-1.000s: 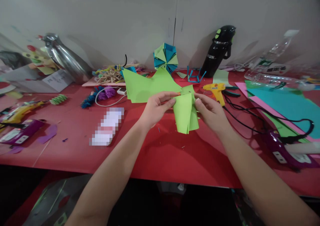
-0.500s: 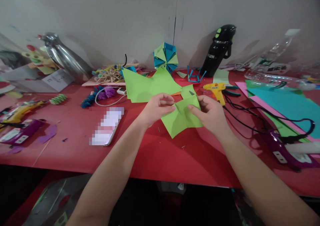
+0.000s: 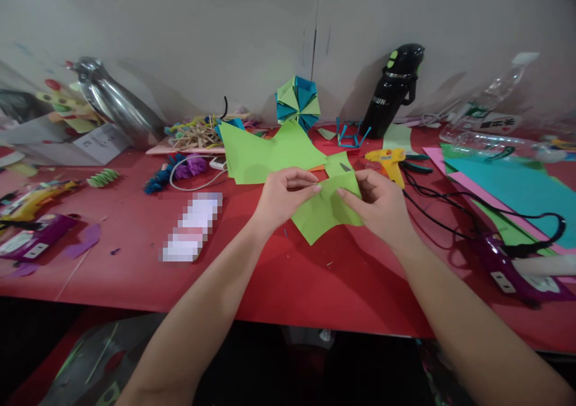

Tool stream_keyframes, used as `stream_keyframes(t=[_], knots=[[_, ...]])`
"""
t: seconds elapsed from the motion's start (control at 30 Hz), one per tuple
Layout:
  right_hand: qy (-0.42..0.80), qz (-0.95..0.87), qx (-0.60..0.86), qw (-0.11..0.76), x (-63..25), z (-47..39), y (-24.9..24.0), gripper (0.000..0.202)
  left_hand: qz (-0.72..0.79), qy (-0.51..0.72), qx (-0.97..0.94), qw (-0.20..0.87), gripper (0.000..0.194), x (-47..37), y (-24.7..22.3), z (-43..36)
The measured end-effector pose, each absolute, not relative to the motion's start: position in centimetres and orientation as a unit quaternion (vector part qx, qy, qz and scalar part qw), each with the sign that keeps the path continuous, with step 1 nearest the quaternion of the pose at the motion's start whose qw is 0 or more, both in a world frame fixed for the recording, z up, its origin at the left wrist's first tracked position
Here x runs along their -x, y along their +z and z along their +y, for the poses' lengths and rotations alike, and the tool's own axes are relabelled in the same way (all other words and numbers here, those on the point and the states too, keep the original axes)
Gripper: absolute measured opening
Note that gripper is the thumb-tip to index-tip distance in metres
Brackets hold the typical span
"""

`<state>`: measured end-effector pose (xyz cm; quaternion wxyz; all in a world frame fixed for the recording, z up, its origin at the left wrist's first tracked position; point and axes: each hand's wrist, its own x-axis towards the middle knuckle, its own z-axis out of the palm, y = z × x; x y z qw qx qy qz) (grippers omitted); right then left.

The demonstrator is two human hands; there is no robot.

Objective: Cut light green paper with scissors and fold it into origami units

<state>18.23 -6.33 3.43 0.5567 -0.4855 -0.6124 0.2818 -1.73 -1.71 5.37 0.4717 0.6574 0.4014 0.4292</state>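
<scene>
In the head view, our left hand (image 3: pixel 288 196) pinches the upper left part of a creased green paper (image 3: pixel 326 208) between thumb and fingers, and our right hand (image 3: pixel 380 205) pinches its right side, thumb in front; the paper hangs between both grips, its lower corner loose. Just beyond the grip lies a small green piece (image 3: pixel 337 164), with larger green sheets (image 3: pixel 265 154) beyond our left fingers and a yellow glue gun (image 3: pixel 389 160) just beyond our right. Nearer us than the grip, red tabletop (image 3: pixel 288 298) with a few tiny scraps gives open room up to its near edge, and a phone (image 3: pixel 193 229) lies well left
</scene>
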Motion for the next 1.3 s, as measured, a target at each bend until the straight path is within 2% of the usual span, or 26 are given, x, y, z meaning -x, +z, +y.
stream_keyframes(t=[0.27,0.57,0.8,1.03,1.3], knots=[[0.329,-0.550,0.487,0.593,-18.5,-6.8,4.4,0.019,0.337,0.464,-0.674,0.466,0.021,2.1,6.7,-2.4],[0.380,-0.490,0.448,0.644,-18.8,-6.3,4.0,0.014,0.338,0.437,-0.672,0.493,0.018,2.6,7.1,-2.4],[0.285,-0.527,0.490,0.633,-18.8,-6.4,4.1,0.014,0.363,0.390,-0.665,0.523,0.021,2.6,7.2,-2.4],[0.322,-0.564,0.509,0.565,-19.0,-6.6,4.5,0.026,0.385,0.395,-0.651,0.523,0.023,2.9,7.0,-2.1],[0.226,-0.615,0.530,0.539,-19.2,-6.6,4.7,0.026,0.400,0.383,-0.670,0.495,0.024,3.0,7.5,-2.2]])
